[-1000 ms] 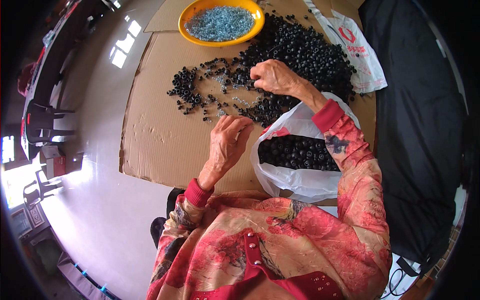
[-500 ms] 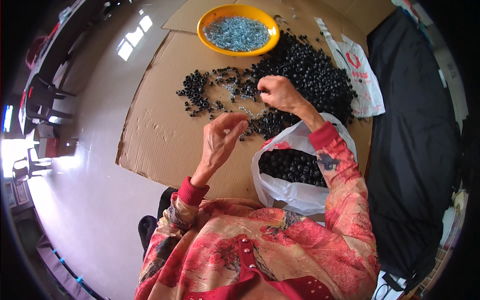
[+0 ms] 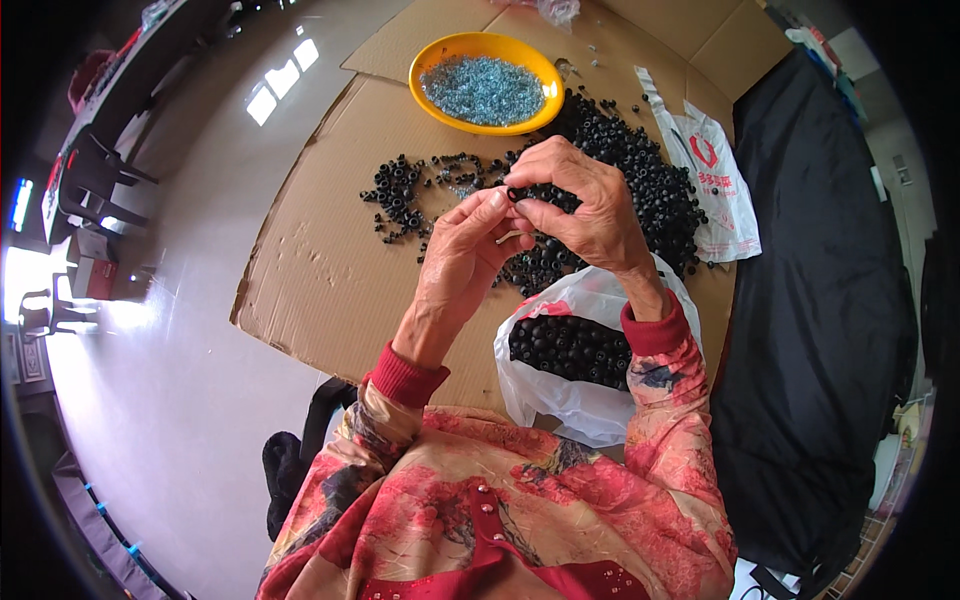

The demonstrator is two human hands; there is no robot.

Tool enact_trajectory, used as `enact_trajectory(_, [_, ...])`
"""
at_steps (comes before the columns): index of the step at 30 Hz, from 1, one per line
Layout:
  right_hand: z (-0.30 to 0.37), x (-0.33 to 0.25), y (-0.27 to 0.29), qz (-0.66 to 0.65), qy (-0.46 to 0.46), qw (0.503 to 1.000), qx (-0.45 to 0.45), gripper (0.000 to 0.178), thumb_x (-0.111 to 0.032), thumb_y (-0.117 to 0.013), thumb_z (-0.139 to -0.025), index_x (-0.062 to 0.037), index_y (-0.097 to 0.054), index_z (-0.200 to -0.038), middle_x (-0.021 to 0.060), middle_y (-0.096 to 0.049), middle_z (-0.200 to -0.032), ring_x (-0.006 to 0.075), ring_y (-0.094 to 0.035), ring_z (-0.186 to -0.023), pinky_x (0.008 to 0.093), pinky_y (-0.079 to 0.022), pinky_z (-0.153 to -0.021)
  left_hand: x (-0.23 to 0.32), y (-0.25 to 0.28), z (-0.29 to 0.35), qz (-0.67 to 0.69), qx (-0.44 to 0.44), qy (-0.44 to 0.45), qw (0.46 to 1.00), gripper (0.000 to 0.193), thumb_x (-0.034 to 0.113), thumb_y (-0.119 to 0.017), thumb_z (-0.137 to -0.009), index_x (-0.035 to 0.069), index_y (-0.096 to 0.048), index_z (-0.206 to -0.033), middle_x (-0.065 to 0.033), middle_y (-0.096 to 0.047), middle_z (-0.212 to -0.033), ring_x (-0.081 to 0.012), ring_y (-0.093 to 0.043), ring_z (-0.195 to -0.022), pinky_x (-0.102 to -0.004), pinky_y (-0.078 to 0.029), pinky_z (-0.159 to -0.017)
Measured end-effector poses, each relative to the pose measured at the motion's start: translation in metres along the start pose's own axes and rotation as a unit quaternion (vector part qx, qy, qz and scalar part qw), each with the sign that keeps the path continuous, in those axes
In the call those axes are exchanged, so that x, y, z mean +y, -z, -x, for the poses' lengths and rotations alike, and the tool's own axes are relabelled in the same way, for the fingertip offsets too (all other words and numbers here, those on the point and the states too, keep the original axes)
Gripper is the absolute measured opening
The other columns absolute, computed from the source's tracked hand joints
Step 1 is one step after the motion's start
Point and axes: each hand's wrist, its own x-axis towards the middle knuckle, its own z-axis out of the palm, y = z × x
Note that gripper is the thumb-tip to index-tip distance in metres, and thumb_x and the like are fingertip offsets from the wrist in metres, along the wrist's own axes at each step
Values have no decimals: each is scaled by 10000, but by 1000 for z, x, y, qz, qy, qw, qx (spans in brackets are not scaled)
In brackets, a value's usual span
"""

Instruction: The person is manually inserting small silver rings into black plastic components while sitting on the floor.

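Above the cardboard my two hands meet. My right hand (image 3: pixel 600 215) pinches a small black ring-like piece (image 3: pixel 515 194) between thumb and forefinger. My left hand (image 3: pixel 450 260) has its thumb and forefinger pressed together against the edge of that piece; what else they hold is too small to make out. Behind and below the hands spreads a heap of round black pieces (image 3: pixel 650 180), with a looser cluster of black rings (image 3: pixel 395 190) to its left. An orange-yellow bowl (image 3: pixel 480 126) of small clear bluish pieces (image 3: pixel 485 88) stands beyond.
Beneath my right forearm, an open white plastic bag (image 3: pixel 560 408) holds more black pieces (image 3: pixel 570 345). A flattened white bag with red print (image 3: pixel 735 230) lies at the right of the cardboard sheet (image 3: pixel 310 265). Black fabric (image 3: pixel 800 300) covers the right side; grey floor (image 3: pixel 200 260) shows at left.
My hands were apart and have come together. My right hand has turned and now shows a black ring-like piece in its fingertips; my left hand has moved up and right to meet it.
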Motion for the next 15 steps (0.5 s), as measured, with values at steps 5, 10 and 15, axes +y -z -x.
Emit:
enact_trajectory(5, [-7, -8, -6, 12, 11, 1000, -17, 229, -7, -674, -667, -27, -609, -886, 79, -608, -867, 232, -596, -823, 335, -490, -742, 3, 4, 3, 29, 7, 4, 1000, 180, 173, -514, -908, 17, -561, -983, -63, -609, -870, -153, -583, -795, -317, -494, -758])
enact_trajectory(10, [-17, -11, -9, 53, 54, 997, -28, 228, -30, -673, -679, -21, -605, -896, 93, -597, -858, 264, -582, -802, 370, -469, -774, 7, 6, 4, 103, -44, 12, 994, 182, 193, -517, -901, 34, -553, -982, -81, -617, -909, -171, -589, -831, -339, -494, -766])
enact_trajectory(15, [-28, -19, -13, 91, 88, 991, -36, 209, -41, -671, -692, -18, -606, -889, 97, -596, -878, 259, -580, -822, 359, -470, -776, 13, 3, 7, 86, -21, -20, 996, 196, 222, -499, -912, 43, -551, -972, -66, -611, -910, -164, -588, -839, -336, -492, -767])
